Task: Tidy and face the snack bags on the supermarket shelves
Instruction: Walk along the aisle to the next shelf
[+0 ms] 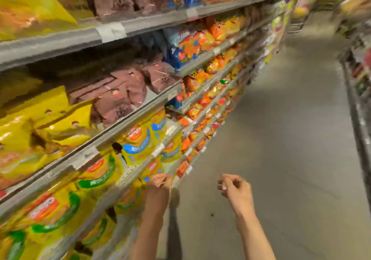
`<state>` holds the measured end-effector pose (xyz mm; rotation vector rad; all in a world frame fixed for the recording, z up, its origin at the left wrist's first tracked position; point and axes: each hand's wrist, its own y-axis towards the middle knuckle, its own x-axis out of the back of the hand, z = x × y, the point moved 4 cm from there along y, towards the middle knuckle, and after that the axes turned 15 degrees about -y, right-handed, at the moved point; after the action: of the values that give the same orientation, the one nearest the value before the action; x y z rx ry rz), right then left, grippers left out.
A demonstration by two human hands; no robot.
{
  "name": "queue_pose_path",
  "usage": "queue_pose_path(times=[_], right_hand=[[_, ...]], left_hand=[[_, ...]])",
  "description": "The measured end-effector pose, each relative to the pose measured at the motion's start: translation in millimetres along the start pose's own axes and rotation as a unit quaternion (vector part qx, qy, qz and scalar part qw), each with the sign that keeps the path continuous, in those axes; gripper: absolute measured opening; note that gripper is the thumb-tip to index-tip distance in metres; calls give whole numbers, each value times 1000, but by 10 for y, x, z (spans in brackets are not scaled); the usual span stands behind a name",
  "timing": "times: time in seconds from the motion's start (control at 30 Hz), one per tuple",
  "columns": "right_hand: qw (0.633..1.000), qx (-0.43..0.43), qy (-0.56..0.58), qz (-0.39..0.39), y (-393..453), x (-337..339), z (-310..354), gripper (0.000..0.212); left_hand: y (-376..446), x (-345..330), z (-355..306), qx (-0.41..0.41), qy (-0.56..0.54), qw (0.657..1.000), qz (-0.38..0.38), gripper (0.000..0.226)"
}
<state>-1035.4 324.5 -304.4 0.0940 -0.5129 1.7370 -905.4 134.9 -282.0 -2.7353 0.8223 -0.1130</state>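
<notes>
Nearest the lens: two bare forearms reaching up from the bottom edge. Right hand (234, 188) hanging in open air over the grey aisle floor (291, 139), well apart from the shelving, fingers loosely curled inward and holding nothing, thumb close to the fingertips. Left hand (159, 181) reaching to the front edge of a lower shelf (136, 177), fingers bent at the rail beside a yellow snack bag (152, 167); possibly pinching the bag's lower edge, though motion blur is smearing the contact too badly to tell.

Filling the left side, running away toward the upper right: tiers of grey shelf rails (112, 32) carrying pale price tags. Sitting on the lower tiers, just above and left of the left hand: yellow bags with green and blue bands (96, 175) and red logos, faces turned toward the aisle, some leaning. Lying one tier up: plain yellow bags (40, 131), crumpled and tilted, next to brown bags (118, 95) slumping against one another. Standing on the top tier: more yellow and brown bags. Stretching farther down the run: orange and blue bags (190, 47) packed close together, details dissolving into blur.

Showing at the far right edge: another shelving unit (359, 75), contents unreadable.
</notes>
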Motion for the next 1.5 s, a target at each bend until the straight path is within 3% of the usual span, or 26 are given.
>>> queue_pose_path(times=[0.1, 0.27, 0.43, 0.73, 0.83, 1.07, 1.33, 1.5], right_hand=[[999, -22, 9, -39, 562, 496, -54, 11], [996, -54, 17, -65, 1610, 965, -29, 13], [997, -45, -6, -62, 2788, 1126, 259, 11], [998, -26, -62, -13, 4778, 1070, 1052, 12], [998, -18, -57, 12, 5328, 878, 1236, 11], [982, 55, -110, 144, 6720, 59, 1683, 12], [927, 177, -162, 289, 7838, -586, 2400, 3], [881, 248, -172, 364, 8163, -945, 2755, 8]], left_hand=[[358, -588, 64, -3, 13, 999, 44, 8], [995, -1620, 83, 17, -13, 999, 36, 21], [1910, -2614, -84, 13, -65, 997, 33, 7], [3169, -3870, -798, -24, -84, 996, 17, 14], [3450, -3993, -818, -23, -103, 994, -22, 5], [4267, -4261, -851, -56, -87, 980, -168, 20], [4808, -4848, -871, -45, -133, 922, -360, 17], [4901, -5111, -920, -19, -109, 901, -420, 37]])
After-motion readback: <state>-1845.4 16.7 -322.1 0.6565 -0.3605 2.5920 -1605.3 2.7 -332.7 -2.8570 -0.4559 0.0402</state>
